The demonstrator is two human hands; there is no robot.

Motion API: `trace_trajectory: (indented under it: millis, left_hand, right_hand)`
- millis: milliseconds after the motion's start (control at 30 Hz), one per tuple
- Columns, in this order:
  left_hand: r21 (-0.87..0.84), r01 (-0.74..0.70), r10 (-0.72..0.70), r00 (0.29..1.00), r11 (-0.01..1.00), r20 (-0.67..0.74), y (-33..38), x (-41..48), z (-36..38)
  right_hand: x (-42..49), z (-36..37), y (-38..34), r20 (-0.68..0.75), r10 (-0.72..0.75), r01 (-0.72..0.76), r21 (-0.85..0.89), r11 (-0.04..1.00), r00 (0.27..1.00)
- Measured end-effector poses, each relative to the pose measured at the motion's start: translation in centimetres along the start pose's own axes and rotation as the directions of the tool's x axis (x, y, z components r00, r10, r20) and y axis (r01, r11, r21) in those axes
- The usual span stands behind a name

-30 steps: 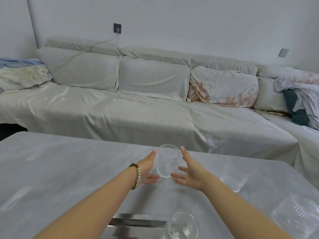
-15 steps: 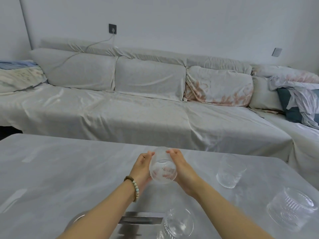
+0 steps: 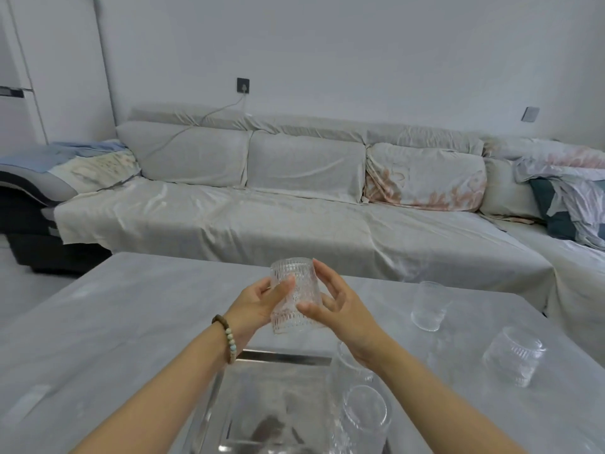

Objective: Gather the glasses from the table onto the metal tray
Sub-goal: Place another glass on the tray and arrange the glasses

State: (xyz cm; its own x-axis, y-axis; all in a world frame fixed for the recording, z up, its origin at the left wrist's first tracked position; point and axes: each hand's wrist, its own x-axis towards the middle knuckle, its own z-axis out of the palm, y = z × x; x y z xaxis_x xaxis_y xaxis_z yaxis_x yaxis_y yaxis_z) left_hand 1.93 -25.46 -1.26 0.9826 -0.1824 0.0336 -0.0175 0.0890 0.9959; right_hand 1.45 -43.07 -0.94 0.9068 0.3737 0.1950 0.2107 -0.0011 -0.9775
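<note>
Nearest the camera, at six o'clock, the metal tray point(image 3: 281, 358) is lying on the grey table point(image 3: 98, 322), its polished floor throwing back blurred reflections. Along its right side, toward five o'clock, two clear glasses are standing on it: the nearer tray glass point(image 3: 366, 417) and, just behind it, a farther tray glass point(image 3: 350, 368) that is partly hidden under the right forearm.

Above the tray's far edge, at the centre of the view, both hands are holding a ribbed glass point(image 3: 294, 296) in the air, turned with its wider end toward the tray. The left hand point(image 3: 258, 306), wearing a beaded bracelet point(image 3: 227, 339) on the wrist, is pressing its thumb and fingers against the glass's left side. The right hand point(image 3: 337, 309) is cupping the right side, thumb touching the lower wall while the other fingers are spreading loosely, some lifting off the surface.

Out at three o'clock, a second ribbed glass point(image 3: 514, 358) is sitting mouth-down on the table, well apart from the tray. Farther off, toward two o'clock, a smooth glass point(image 3: 429, 306) is standing upright on the table.

At twelve o'clock, beyond the table's far edge, a long covered sofa point(image 3: 294, 224) is stretching along the wall.
</note>
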Motion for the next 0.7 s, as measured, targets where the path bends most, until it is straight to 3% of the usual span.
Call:
trace_trajectory:
  millis: [133,233,433,567,700]
  left_hand:
    - [0.024,-0.01,0.01,1.0,1.0,0.003,-0.3,-2.5,-0.1]
    - [-0.03,-0.02,0.018,0.998,0.999,-0.053,-1.7,-3.3,0.3]
    - [0.197,-0.026,0.063,0.98,0.98,-0.187,-6.2,-3.3,1.3]
    - [0.365,0.002,0.067,0.982,0.931,-0.176,-9.1,-3.0,1.7]
    - [0.388,-0.019,0.086,0.984,0.922,-0.154,-10.9,-2.3,2.1]
  right_hand:
    - [-2.5,0.3,-0.6,0.032,0.013,-0.01,-0.096,0.995,0.999]
    - [-4.6,-0.9,0.0,-0.016,0.072,-0.074,-0.266,0.961,0.997]
    - [-7.9,-4.2,4.5,-0.066,0.184,-0.171,-0.745,0.644,0.981]
    - [-8.5,-4.4,6.2,-0.045,0.145,-0.12,-0.816,0.566,0.988]
    - [-8.6,-4.4,7.0,-0.03,0.082,-0.07,-0.838,0.542,0.996]
